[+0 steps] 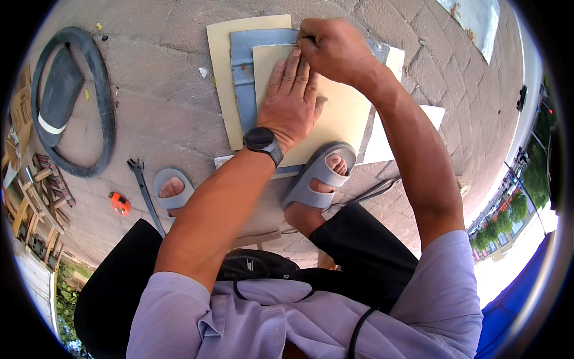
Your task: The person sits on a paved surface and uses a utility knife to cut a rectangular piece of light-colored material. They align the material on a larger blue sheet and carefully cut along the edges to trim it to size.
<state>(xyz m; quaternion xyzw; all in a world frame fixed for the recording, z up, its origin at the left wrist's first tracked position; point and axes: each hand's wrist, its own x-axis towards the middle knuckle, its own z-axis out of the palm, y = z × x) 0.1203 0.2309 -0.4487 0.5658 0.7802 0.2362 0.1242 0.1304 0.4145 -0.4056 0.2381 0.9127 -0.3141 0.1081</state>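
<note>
My left hand (293, 102) lies flat on a beige sheet (341, 119), its fingers stretched toward the sheet's far edge. Just beyond those fingertips, my right hand (336, 51) is closed in a fist at the edge. Whatever is inside the fist is hidden. Beneath the top sheet sits a blue-grey sheet (242, 72), and under that a larger beige board (218, 60). A white sheet (379, 140) sticks out at the right of the stack. My right foot, in a grey sandal (317, 176), rests on the near edge of the sheets.
On the brick paving at left lie a black rubber ring (106, 102) and a dark flat piece (63, 90) with a white band. An adjustable wrench (142, 179) and an orange tape measure (119, 203) are nearer. Wood scraps (36, 197) crowd the left rim; a pale sheet (478, 21) lies far right.
</note>
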